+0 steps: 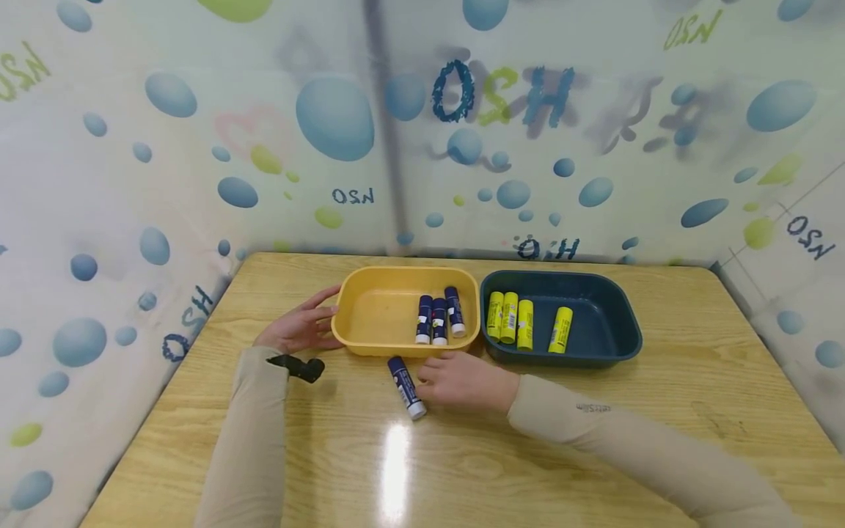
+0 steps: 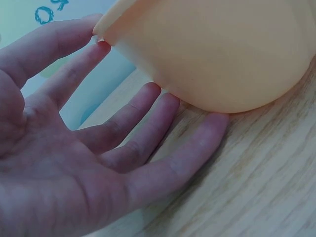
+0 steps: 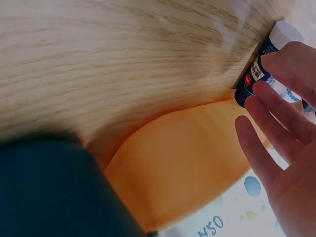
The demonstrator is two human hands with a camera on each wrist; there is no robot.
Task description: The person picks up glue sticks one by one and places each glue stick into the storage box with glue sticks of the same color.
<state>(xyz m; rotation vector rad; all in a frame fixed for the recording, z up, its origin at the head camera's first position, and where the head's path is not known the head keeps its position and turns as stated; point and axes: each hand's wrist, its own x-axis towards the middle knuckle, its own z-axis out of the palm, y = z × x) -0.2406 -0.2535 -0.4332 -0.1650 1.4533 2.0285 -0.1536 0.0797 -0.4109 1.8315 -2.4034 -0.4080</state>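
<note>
My left hand point(image 1: 304, 326) is at the left end of a yellow plastic bin point(image 1: 370, 273). Its extended fingers point(image 2: 133, 116) touch the outer wall and rim, with no curl around it. A navy glue stick point(image 1: 404, 383) with a white end lies on the table in front of this bin. Just right of it is my right hand point(image 1: 465, 381), fingertips beside its white end. In the right wrist view, loosely spread fingers point(image 3: 276, 118) overlap the stick without closing around it. Several navy glue sticks point(image 1: 439, 321) lie inside the yellow bin's right half.
A dark blue bin point(image 1: 597, 356) stands against the yellow bin's right side and holds several yellow glue sticks point(image 1: 524, 325). Both bins are near the back edge of the wooden table point(image 1: 686, 411). Behind it hangs a patterned curtain point(image 1: 409, 147).
</note>
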